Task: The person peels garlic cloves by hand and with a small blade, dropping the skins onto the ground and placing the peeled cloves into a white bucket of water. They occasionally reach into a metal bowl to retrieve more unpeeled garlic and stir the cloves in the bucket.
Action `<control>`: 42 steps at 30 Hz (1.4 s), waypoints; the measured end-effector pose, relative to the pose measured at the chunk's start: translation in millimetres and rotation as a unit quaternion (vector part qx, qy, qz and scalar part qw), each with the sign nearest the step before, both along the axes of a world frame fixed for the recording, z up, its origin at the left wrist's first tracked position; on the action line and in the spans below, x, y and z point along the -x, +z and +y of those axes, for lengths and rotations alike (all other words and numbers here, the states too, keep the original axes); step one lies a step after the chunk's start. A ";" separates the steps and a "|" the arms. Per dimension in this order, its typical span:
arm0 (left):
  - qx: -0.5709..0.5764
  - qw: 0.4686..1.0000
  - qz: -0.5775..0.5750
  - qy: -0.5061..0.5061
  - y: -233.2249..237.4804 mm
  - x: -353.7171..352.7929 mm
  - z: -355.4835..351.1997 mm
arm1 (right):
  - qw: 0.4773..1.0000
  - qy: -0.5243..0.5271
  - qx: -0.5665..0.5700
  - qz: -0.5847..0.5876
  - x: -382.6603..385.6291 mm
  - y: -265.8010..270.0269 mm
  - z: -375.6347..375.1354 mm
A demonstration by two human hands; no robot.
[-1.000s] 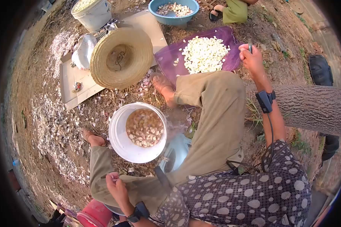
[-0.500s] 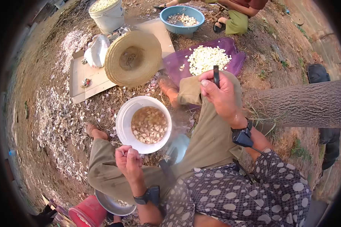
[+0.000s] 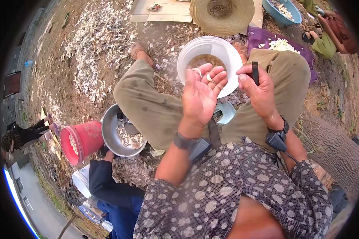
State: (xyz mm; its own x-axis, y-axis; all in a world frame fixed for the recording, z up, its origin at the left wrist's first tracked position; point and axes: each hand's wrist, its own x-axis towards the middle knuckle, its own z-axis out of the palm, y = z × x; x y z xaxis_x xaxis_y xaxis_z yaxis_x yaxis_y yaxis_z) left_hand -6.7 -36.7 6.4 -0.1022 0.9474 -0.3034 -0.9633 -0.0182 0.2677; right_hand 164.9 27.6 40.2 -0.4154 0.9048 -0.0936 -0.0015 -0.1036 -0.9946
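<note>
My left hand is palm up over the near rim of a white bucket, its fingers slightly curled. Pale garlic cloves lie across those fingers. In my right hand is a small knife; its black handle sticks up between thumb and fingers, and the blade is hard to make out. That hand is just right of the bucket, apart from the left one. Brownish liquid shows in the bucket, partly hidden behind my left fingers.
A metal basin with cloves and a red bucket stand left, near another person's dark sleeve. Peeled cloves lie on purple cloth, beside a straw hat and blue basin. A tree trunk lies right.
The view has swung left. My left hand has turned from a closed pinch to an upturned palm with cloves showing. Both hands are closer together; the right keeps the knife.
</note>
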 end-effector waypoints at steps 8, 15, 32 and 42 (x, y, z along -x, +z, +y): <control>-0.069 0.997 0.035 -0.010 2.2 -17.0 -6.8 | 0.957 0.053 -0.218 -0.183 35.8 -9.6 -4.8; -0.019 0.991 0.130 -0.029 7.4 -15.5 -12.6 | 0.995 0.041 -0.047 -0.072 26.6 -21.0 -2.4; 0.099 0.926 0.359 -0.063 23.3 -14.0 -25.2 | 0.989 0.145 0.001 0.010 4.3 -4.5 -10.8; 0.123 0.883 0.450 -0.041 21.2 -19.2 -24.4 | 0.990 0.089 -0.100 -0.032 5.3 -12.7 -11.5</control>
State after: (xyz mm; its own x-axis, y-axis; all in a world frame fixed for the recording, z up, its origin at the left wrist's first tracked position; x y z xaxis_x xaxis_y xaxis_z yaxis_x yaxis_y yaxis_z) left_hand 12.6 -61.1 27.6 -0.3412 0.8792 -0.3325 -0.3532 0.2079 0.9122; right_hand 159.6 16.1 27.5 -0.5697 0.8205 0.0479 0.0634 0.1020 -0.9928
